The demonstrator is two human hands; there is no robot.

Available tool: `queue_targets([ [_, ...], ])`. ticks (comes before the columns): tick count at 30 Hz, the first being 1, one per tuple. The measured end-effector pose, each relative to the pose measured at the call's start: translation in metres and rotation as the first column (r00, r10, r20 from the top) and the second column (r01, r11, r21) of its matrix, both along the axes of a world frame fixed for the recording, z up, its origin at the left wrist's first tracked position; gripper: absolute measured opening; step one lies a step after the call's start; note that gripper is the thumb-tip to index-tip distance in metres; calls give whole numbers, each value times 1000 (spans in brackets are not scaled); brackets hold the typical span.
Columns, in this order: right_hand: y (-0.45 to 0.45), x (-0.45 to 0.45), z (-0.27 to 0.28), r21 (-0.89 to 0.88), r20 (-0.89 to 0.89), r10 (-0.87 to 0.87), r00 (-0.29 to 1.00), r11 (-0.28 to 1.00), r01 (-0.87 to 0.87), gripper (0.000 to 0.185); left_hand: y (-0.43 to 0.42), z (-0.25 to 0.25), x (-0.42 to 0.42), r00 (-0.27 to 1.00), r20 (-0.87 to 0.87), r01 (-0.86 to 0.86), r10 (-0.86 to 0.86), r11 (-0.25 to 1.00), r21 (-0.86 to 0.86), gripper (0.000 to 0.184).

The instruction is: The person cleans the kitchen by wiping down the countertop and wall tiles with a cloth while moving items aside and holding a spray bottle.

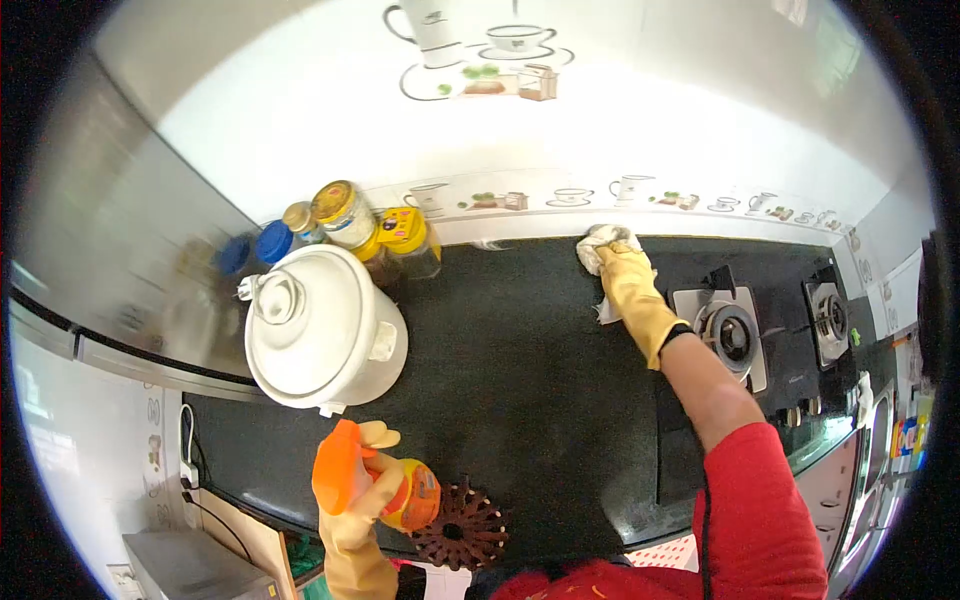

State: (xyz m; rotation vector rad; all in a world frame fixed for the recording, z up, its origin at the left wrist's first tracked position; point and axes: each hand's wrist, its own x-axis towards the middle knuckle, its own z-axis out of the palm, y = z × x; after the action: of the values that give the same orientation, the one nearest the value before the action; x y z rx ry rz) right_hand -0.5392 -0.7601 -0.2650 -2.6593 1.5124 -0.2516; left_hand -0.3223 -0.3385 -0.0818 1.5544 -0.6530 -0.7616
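My right hand (pixel 630 290), in a yellow rubber glove, presses a crumpled whitish cloth (pixel 600 240) onto the black countertop (pixel 480 350), close against the tiled wall. At the lower left, my left hand (pixel 368 500), gloved the same way, is wrapped round a spray bottle with an orange top (pixel 340 465) and a yellow and red label. Beside the bottle lies a dark brown slotted round mat (pixel 462 527). A white lidded rice cooker (pixel 325 330) stands on the counter beyond my left hand.
Several jars (pixel 345 212) stand behind the cooker against the wall. A gas hob with burners (pixel 730 335) is set to the right of my right hand. A white power strip (pixel 188 462) with a black cord is at the left edge, above a grey box (pixel 195 565).
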Motion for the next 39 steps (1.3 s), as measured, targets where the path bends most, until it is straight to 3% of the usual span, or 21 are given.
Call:
queue_targets([
  [2, 28, 41, 15, -17, -5, -244, 970, 970, 244, 37, 9, -1, 0, 999, -28, -29, 28, 998, -48, 54],
  [3, 10, 65, -27, -155, 89, -211, 973, 962, 223, 25, 12, -1, -1, 997, -57, -53, 48, 994, -99, 54],
  [4, 19, 94, -26, -130, 113, -210, 971, 966, 224, 25, 14, 0, -2, 998, -47, -53, 48, 993, -104, 54],
  [10, 86, 240, 3, -16, 328, 116, 937, 993, -117, 33, 13, 1, -17, 992, 20, -124, 124, 992, -5, 52],
  [12, 85, 205, 26, -170, 159, 392, 906, 915, -366, 35, 14, 1, -16, 992, 80, -93, 95, 995, -24, 52],
  [13, 80, 181, 34, -176, 144, 400, 905, 910, -375, 35, 15, 3, -15, 994, 34, -100, 102, 994, -46, 52],
  [14, 71, 153, 38, -95, -14, 282, 959, 955, -282, 36, 16, 4, -13, 995, -9, -102, 101, 993, -67, 52],
  [16, 46, 105, 31, 57, -59, 42, 997, 998, -38, 40, 20, 1, -10, 995, -19, -101, 99, 992, -79, 53],
  [18, 34, 58, 43, -11, -154, -112, 982, 994, 111, 41, 20, 4, -11, 994, -49, -103, 100, 991, -83, 52],
  [19, 15, 36, 26, 103, -57, -234, 971, 966, 239, 38, 20, 3, -11, 994, -56, -102, 98, 990, -93, 52],
  [22, 34, 40, 40, -15, 57, -325, 944, 945, 326, 33, 24, 2, -12, 994, 2, -112, 112, 994, -8, 52],
  [24, 26, 74, 26, 59, 17, -378, 925, 924, 377, 28, 25, 4, -12, 995, -20, -102, 102, 995, -9, 50],
  [26, -8, 102, -86, -193, 445, 90, 891, 981, -3, 17, 30, -2, -12, 995, -21, -101, 100, 994, -46, 51],
  [28, 70, 153, 22, -180, 110, 2, 994, 984, 17, 16, 23, -1, -14, 996, -19, -89, 88, 992, -88, 51],
  [29, 75, 175, 14, -218, 148, -1, 989, 975, 33, 16, 19, 5, -18, 990, -56, -136, 133, 989, -59, 55],
  [31, 95, 194, 40, -6, 231, 13, 973, 1000, -12, 13, 12, 11, -23, 982, -84, -170, 169, 985, 0, 58],
  [32, 81, 213, -15, -154, 242, 135, 961, 983, -100, 17, 10, 10, -23, 983, -79, -167, 166, 986, 0, 58],
  [34, 113, 175, 27, 68, 174, 321, 931, 939, -336, 34, 9, 5, -21, 986, 3, -168, 168, 986, -1, 58],
  [35, 126, 155, 28, -17, 197, 445, 874, 892, -451, 36, 10, 2, -20, 987, 4, -162, 162, 987, -7, 58],
  [38, 167, 104, 33, 290, 296, 420, 858, 816, -500, 32, 13, -1, -16, 992, 16, -126, 127, 989, -79, 55],
  [39, 175, 85, 26, -70, 240, 664, 708, 740, -669, 29, 15, -2, -14, 994, -7, -105, 105, 991, -86, 55],
])
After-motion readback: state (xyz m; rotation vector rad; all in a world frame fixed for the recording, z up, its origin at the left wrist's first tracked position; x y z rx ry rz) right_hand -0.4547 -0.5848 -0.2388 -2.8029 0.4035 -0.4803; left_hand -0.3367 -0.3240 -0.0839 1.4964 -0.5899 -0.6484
